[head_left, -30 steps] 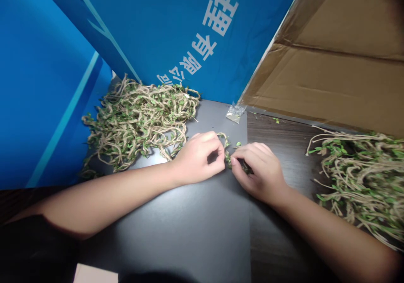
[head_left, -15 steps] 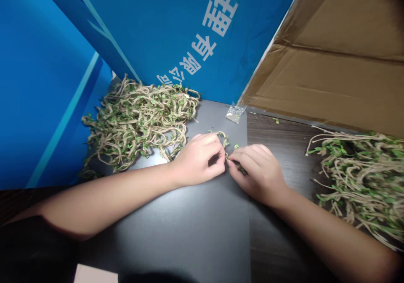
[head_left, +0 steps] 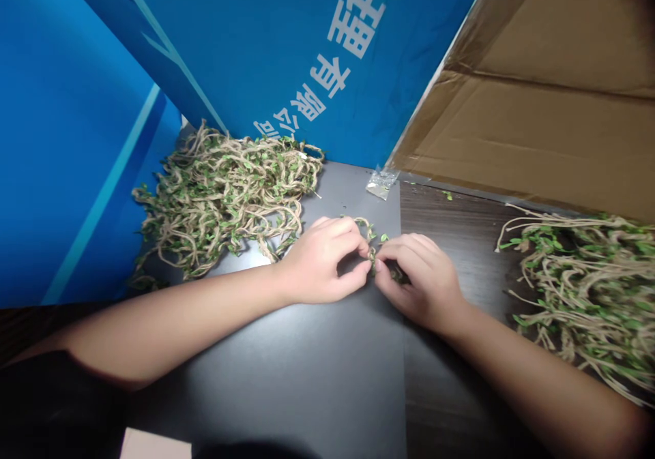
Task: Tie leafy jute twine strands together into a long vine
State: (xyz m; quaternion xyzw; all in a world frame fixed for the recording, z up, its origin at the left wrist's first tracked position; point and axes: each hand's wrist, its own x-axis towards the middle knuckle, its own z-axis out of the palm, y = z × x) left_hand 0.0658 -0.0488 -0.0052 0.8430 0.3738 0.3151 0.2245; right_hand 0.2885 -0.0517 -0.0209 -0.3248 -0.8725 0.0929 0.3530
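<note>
Panels (head_left: pixel 286 50) in blue stand behind the tabletop (head_left: pixel 434 397), probably hemming in the left tangle (head_left: pixel 230 193) of leafy twine; the right heap (head_left: pixel 588 295) lies well apart. Left hand (head_left: pixel 325 261) and right hand (head_left: pixel 422 278) face inward, wrists low, each grip pinching one leafy strand (head_left: pixel 372 256) between them, likely for fine control.
</note>
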